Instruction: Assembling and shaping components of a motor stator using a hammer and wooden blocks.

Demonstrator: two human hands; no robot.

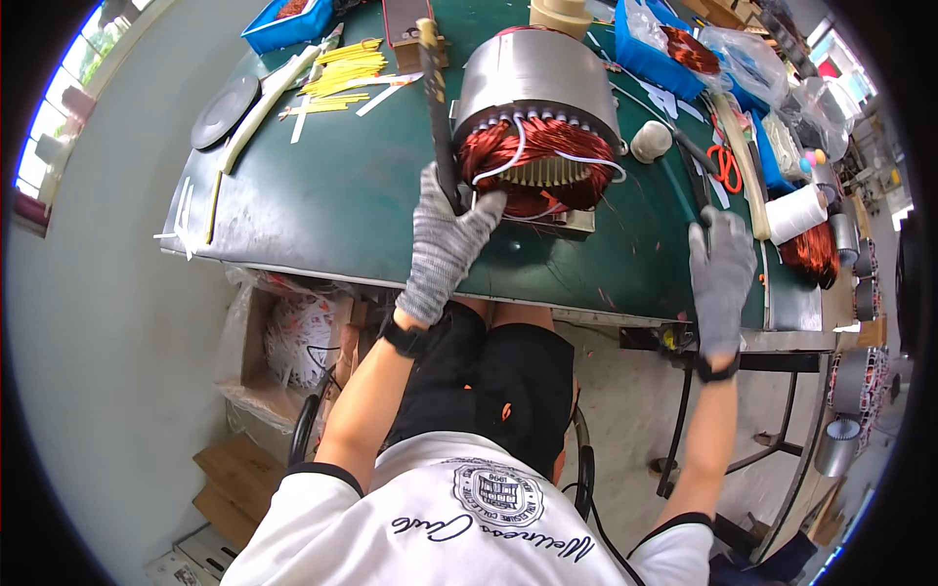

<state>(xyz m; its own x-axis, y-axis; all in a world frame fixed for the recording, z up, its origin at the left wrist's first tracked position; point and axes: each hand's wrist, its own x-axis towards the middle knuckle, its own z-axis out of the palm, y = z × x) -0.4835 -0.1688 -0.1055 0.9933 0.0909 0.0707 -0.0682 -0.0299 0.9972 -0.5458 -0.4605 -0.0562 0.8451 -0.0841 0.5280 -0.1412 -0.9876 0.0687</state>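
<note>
My left hand (442,239), in a grey knitted glove, is closed round the lower end of a long dark bar (437,107) with a worn, pale tip. The bar stands alongside a motor stator (532,76), a silver metal cylinder with red-brown copper windings (493,148) bulging from its near end. White sleeved leads loop over the windings, and the slotted bore faces me. My right hand (721,273), gloved too, is over the table's right part with fingers stretched forward and apart. Just beyond its fingertips lies a dark slender tool (696,156).
Red-handled scissors (724,168), a white thread spool (796,214) and a smaller spool (651,142) lie on the right. Yellow sleeves (347,70) and a dark disc (226,112) are on the left. Blue bins (286,29) stand behind. The green table's (322,210) edge runs before me.
</note>
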